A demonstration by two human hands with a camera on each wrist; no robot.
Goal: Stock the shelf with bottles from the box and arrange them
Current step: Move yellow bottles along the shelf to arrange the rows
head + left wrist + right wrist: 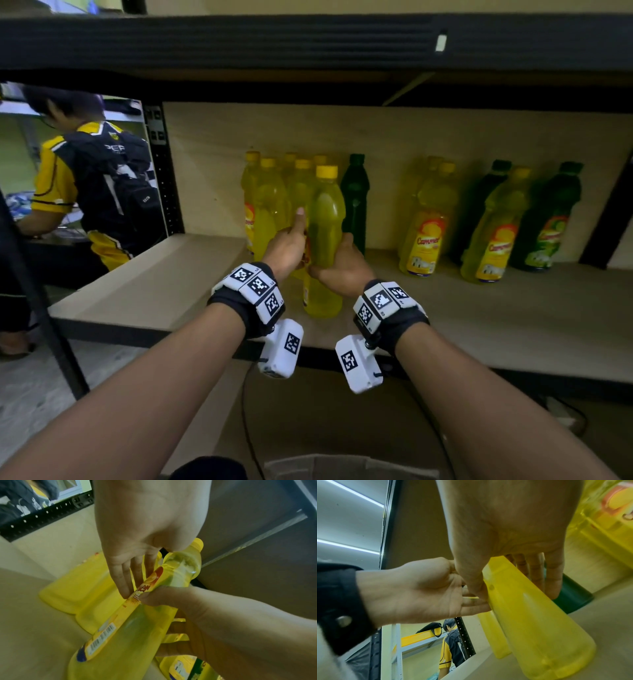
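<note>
A yellow bottle [325,219] with a yellow cap stands at the front of the wooden shelf [164,274]. My right hand [342,263] grips its lower body, thumb on the near side and fingers round the far side [553,582]. My left hand [291,240] lies against the bottle's left side, and its straight fingers [125,582] touch the label. Just behind stands a tight cluster of several yellow bottles [270,202], with a dark green bottle [356,198] to their right.
Further right on the shelf stand more yellow bottles [426,222] and green bottles [548,219], some leaning. The upper shelf beam [308,41] hangs low overhead. A black upright post [164,171] marks the left end. A person [92,185] stands beyond it.
</note>
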